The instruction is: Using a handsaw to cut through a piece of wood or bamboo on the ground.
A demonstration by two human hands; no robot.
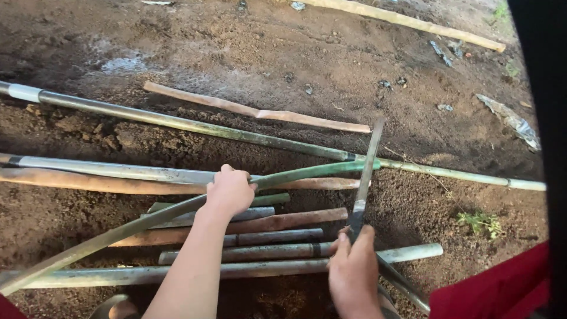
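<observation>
Left hand [229,190] clenched over a green bamboo stalk [177,210], knuckles up, pinning it against the pile of cut poles [248,239] beneath. Right hand [353,272] wrapped around the handle of a machete [367,171], blade raised nearly upright, edge close to the stalk's cut right end. Stalk running from lower left, bowing upward under the left hand, ending just beside the blade. Judged stiff yet springy, fairly light, smooth-skinned and likely slick where green; best gripped mid-length, well clear of the blade. Below and around: grey and reddish-brown pole sections stacked side by side on damp brown soil [283,53]. Beyond: one long jointed green pole [177,123] lying across the ground, a split brown slat [260,112], another pale pole [413,22] at top right.
</observation>
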